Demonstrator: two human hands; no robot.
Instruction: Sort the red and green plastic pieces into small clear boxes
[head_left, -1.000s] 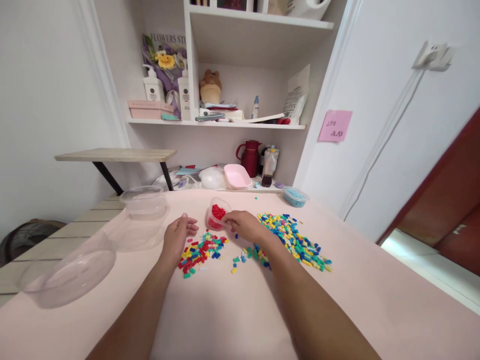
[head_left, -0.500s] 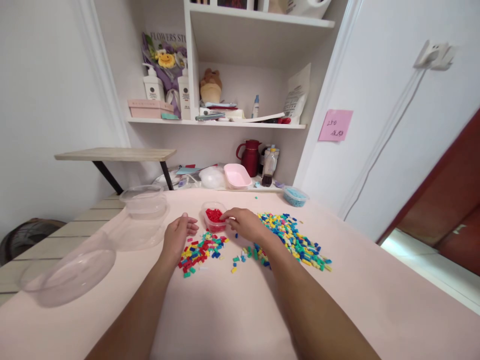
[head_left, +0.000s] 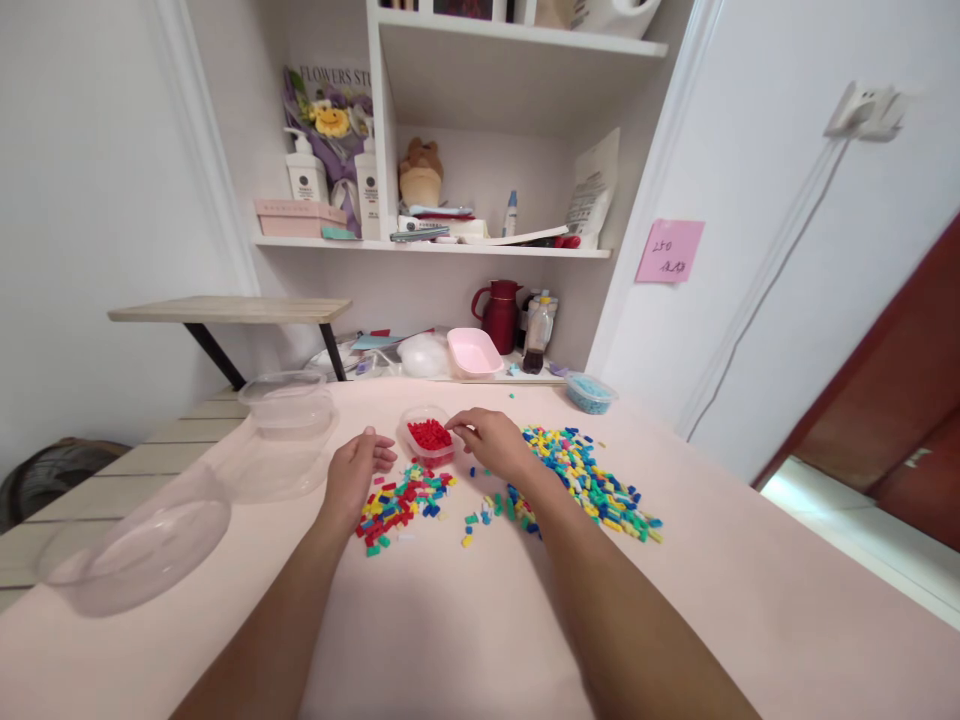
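Observation:
A clear plastic box [head_left: 407, 433] of small red building bricks [head_left: 430, 434] stands on the pink tabletop between my hands. My right hand [head_left: 491, 440] is at the box's right rim, fingertips bent toward it and nothing visible in them. Whether they touch the rim is hard to make out. On the left, my left hand [head_left: 361, 462] rests on its edge with fingers loosely stretched and apart, holding nothing. Just in front of the box lies a small mixed pile of bricks [head_left: 405, 505], many of them red. A larger multicoloured brick pile [head_left: 585, 475] spreads beside my right forearm.
Clear empty tubs [head_left: 289, 410] and a clear lid [head_left: 150, 540] sit at the left. A tub of light-blue bricks [head_left: 590, 392] is at the back right. Behind the table are a pink basin [head_left: 475, 352], a red jug [head_left: 500, 315] and a bottle [head_left: 537, 335].
The box of red bricks has turned and shifted slightly to the left. My right fingers have drawn back a little from over the bricks to the rim. My left hand has hardly moved.

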